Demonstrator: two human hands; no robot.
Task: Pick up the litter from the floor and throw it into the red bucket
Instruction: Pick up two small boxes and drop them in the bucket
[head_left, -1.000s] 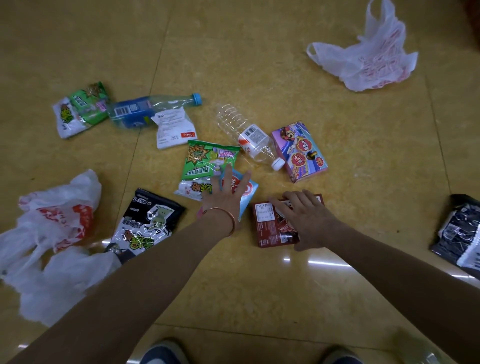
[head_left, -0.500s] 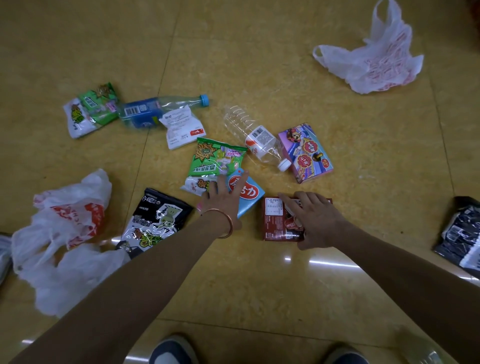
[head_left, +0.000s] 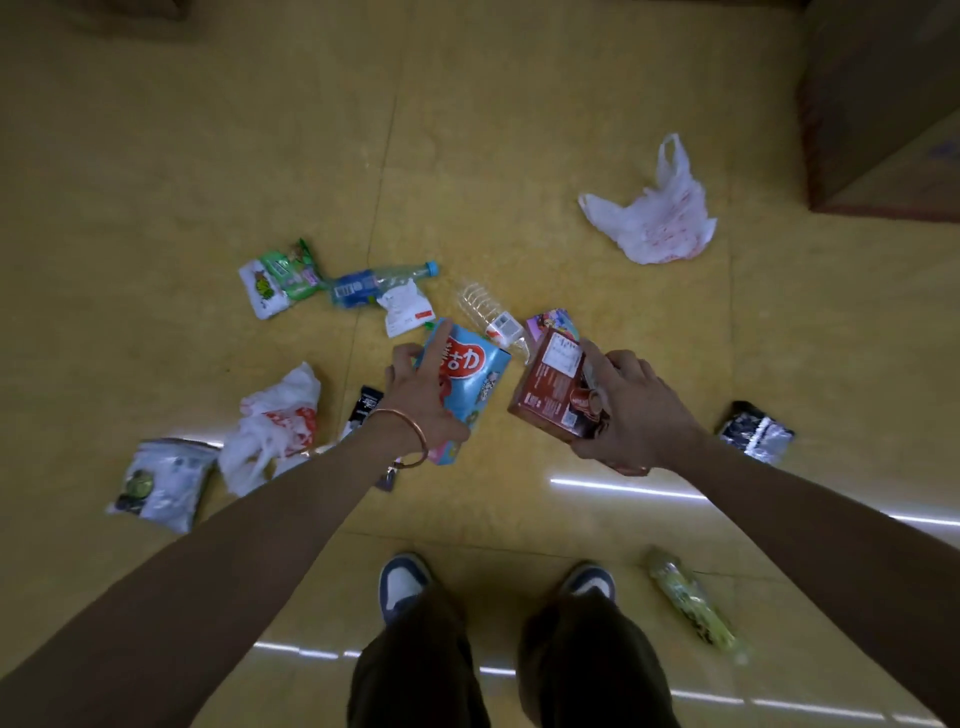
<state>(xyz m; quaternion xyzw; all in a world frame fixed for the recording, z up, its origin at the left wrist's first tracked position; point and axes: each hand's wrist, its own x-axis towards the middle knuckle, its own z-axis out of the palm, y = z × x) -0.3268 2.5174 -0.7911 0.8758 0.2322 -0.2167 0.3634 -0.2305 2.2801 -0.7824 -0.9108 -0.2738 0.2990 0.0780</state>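
My left hand (head_left: 415, 395) holds a light blue snack packet (head_left: 475, 387) lifted off the floor. My right hand (head_left: 631, 410) grips a dark red carton (head_left: 553, 389), also raised. Below them on the yellow floor lie a clear bottle (head_left: 491, 314), a pink box (head_left: 553, 319), a blue-labelled bottle (head_left: 376, 283) with a white receipt (head_left: 405, 312), a green and white wrapper (head_left: 278, 278) and a black wrapper (head_left: 366, 410) partly behind my wrist. The red bucket is not in view.
White plastic bags lie at far right (head_left: 657, 218) and at left (head_left: 275, 426). A grey pouch (head_left: 161, 483) sits at lower left, a black packet (head_left: 756, 431) at right, a green bottle (head_left: 693, 605) by my right shoe. A brown cabinet (head_left: 883, 104) stands top right.
Both hands have risen from the floor, the left lifting the blue packet and the right lifting the red carton. The camera has moved up and back, so my shoes now show.
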